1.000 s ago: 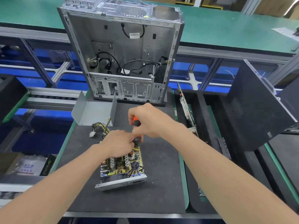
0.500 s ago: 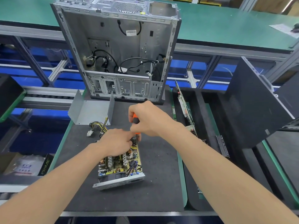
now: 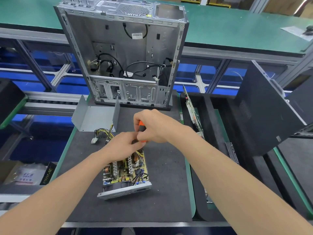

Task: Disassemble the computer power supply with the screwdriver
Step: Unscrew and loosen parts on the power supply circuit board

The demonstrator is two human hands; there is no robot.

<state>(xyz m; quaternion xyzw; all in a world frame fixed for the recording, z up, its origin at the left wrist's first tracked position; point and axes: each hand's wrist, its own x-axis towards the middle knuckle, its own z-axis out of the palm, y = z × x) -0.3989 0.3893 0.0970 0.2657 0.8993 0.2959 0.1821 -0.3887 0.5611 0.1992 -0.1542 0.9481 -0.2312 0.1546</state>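
Well, dark mat [image 3: 166,197] on my desk [image 3: 191,187], blue racks [image 3: 33,85] behind. One power supply [image 3: 125,173], one case [image 3: 122,56], one screwdriver [image 3: 142,127]: right hand [image 3: 155,126] grips, left hand [image 3: 122,146] pinches it.

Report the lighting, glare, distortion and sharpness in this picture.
Head view: even light, with faint shadows on the black mat; glare burns out the top right corner; wide-angle bending bows the green bench and tapers the computer case; the power supply is crisp, while the left hand and right hand at the screwdriver look slightly soft.
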